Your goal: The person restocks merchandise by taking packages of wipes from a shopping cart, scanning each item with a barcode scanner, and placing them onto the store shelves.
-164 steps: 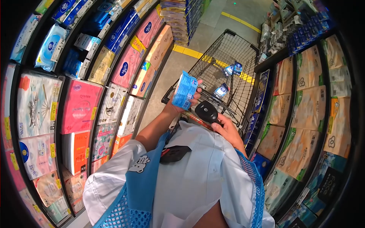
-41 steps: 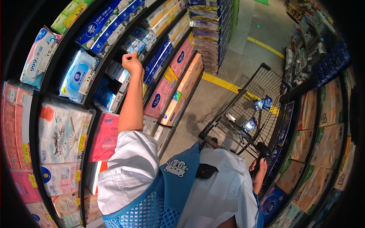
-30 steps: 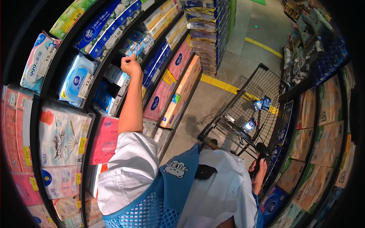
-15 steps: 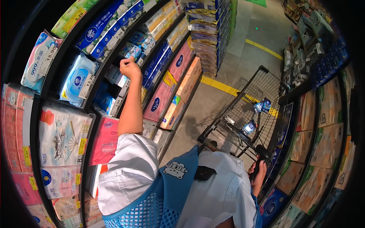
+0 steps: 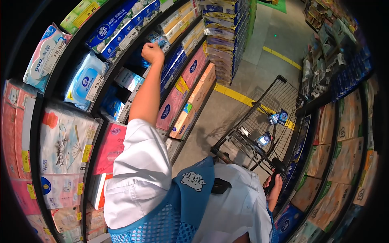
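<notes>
My left hand (image 5: 153, 53) reaches into the shelf on the left, at a slot of small blue packs (image 5: 160, 42). Its fingers are curled, and whatever they hold is hidden behind the knuckles. Under the wrist lies a white and light-blue pack (image 5: 129, 78) on the same shelf. Down at the right, my right hand (image 5: 274, 185) is wrapped around the black handle (image 5: 278, 167) of a shopping cart (image 5: 259, 106). Inside the cart lie small blue packs (image 5: 278, 117) and another blue-and-white pack (image 5: 263, 139).
Wipes (image 5: 86, 81) and large tissue packs (image 5: 65, 139) fill the left shelves, with price tags along the edges. A tall stack of packs (image 5: 221, 44) stands at the aisle's end. Orange tissue packs (image 5: 342, 154) line the right shelf. Yellow floor tape (image 5: 237, 94) crosses the aisle.
My left hand has shifted a little right and up along the shelf, to the blue packs further along. My right hand stays on the cart handle. The view has shifted slightly.
</notes>
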### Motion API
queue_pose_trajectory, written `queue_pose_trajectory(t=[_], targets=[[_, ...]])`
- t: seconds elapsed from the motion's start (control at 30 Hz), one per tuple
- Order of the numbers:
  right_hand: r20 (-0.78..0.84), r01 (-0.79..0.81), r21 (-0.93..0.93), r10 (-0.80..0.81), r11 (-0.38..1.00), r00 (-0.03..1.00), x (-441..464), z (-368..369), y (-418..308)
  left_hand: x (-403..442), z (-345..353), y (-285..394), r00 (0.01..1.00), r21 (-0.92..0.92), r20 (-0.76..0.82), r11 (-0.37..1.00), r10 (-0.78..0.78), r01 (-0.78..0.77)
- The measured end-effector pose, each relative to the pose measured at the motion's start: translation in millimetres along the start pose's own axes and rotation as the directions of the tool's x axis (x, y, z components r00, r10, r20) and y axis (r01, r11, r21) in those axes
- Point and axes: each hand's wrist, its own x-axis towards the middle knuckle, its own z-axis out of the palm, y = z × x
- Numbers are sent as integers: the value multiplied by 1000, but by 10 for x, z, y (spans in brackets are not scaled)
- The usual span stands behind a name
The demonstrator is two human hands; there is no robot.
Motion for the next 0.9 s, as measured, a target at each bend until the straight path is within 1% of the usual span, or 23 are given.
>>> queue_pose_trajectory(t=[0.07, 0.17, 0.3, 0.4, 0.5, 0.57, 0.63, 0.67, 0.7, 0.73, 0.77, 0.8, 0.83, 0.87, 0.9], targets=[[-6, 2, 0, -2, 1000, 1000, 4, -1, 8, 32, 97, 47, 982, 101, 114, 985, -149, 138], [-23, 13, 13, -12, 1000, 1000, -16, -7, 14, -25, 1, 210, 946, 245, 279, 965, -164, 95], [-48, 30, 18, -29, 999, 998, -46, 63, -22, -85, -123, 297, 899, 327, 412, 945, -151, 9], [-37, 21, 17, -21, 1000, 999, -41, 38, -17, -127, -62, 209, 938, 381, 329, 924, -106, -29], [-33, 15, 5, -15, 1000, 999, -31, 41, -5, -84, -64, 203, 923, 404, 357, 915, -145, -12], [-24, 3, 10, -3, 1000, 1000, -9, 24, 1, -132, -165, 257, 922, 381, 381, 920, -67, -91], [-24, -14, 36, 15, 999, 1000, -4, -44, 26, -260, -305, 372, 908, 341, 418, 925, 11, -168], [-36, -39, 15, 40, 999, 999, -18, -41, 9, -372, -308, 334, 910, 289, 410, 937, 65, -197], [-34, -30, -2, 30, 1000, 999, -33, -2, -22, -534, -338, 373, 892, 214, 450, 964, 44, -155], [-60, -24, 4, 24, 1000, 998, -9, -26, 8, -805, -426, 320, 854, 3, 474, 969, 216, -247], [-84, -27, 21, 29, 999, 996, 16, -71, 59, -1096, -489, 352, 806, -62, 540, 967, 241, -248], [-82, -32, 10, 33, 999, 996, 15, -71, 48, -1432, -553, 358, 723, -337, 530, 892, 443, -299], [-46, -20, -1, 20, 1000, 999, -2, -44, 20, -1788, -677, 423, 610, -313, 723, 941, 324, -128], [-28, 37, -55, -38, 998, 999, 12, -74, 73, -2172, -748, 383, 509, -389, 776, 918, 371, -76], [-28, 60, -62, -62, 996, 998, 8, -83, 97, -2516, -894, 478, 427, -400, 819, 915, 384, -56]])
